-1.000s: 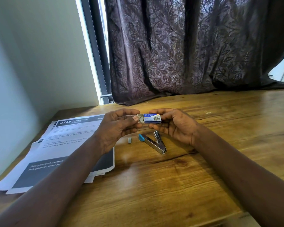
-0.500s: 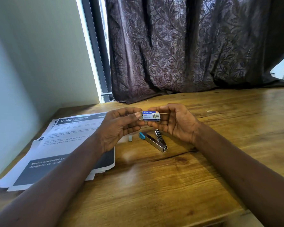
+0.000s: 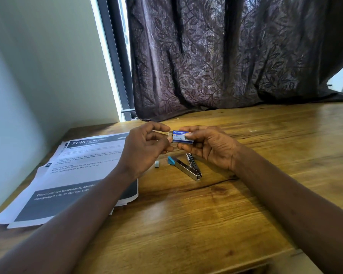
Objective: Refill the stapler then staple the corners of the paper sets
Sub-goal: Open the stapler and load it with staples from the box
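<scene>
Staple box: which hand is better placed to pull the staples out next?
Probably the left hand: it pinches the tray end protruding from the staple box, while the right hand grips the box body, steadying it.

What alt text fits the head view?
Both hands hold a small blue staple box above a wooden table: the right hand grips its body, the left hand pinches its left end. Below them an opened stapler and a small grey strip lie on the table, with printed papers to the left.
</scene>
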Tool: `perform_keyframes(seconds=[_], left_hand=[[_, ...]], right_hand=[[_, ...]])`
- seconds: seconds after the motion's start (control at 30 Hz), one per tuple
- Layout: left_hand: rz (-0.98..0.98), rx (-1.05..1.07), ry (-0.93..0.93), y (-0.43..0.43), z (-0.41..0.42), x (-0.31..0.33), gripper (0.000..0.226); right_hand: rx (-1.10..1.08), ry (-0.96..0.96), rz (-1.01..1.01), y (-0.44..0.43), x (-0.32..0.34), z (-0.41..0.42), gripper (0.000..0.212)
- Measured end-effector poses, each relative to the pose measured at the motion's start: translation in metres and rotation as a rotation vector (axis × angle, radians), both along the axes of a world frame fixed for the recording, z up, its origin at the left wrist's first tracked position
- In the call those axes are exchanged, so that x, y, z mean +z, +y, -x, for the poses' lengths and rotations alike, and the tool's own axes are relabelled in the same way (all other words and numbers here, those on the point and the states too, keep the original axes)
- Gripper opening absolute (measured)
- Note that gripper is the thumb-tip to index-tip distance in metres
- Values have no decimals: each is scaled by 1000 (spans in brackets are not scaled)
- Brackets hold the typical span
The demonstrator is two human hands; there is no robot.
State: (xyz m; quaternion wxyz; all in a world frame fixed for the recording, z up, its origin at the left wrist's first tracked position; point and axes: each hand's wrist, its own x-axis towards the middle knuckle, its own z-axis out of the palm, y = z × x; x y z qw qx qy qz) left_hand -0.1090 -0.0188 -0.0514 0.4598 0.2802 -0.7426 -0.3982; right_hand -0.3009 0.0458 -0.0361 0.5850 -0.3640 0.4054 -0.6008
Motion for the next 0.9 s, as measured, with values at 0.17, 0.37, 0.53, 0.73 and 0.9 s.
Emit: perform_keyframes(seconds=[0.17, 0.37, 0.53, 0.73, 0.9], left_hand=[[15, 26, 59, 3, 3, 1, 25], [257, 136, -59, 3, 2, -1, 19], [243, 131, -104, 2, 2, -1, 20], [84, 53, -46, -1, 1, 1, 19], [-86, 2, 63, -1, 1, 1, 31]], right_hand=[[-7, -96, -5, -1, 1, -4, 32], [7, -140, 8, 3, 1, -8, 33], [-11, -110, 10, 4, 1, -10, 32], [-18, -63, -7, 4, 0, -10, 27], [-38, -13, 5, 4, 1, -10, 26]])
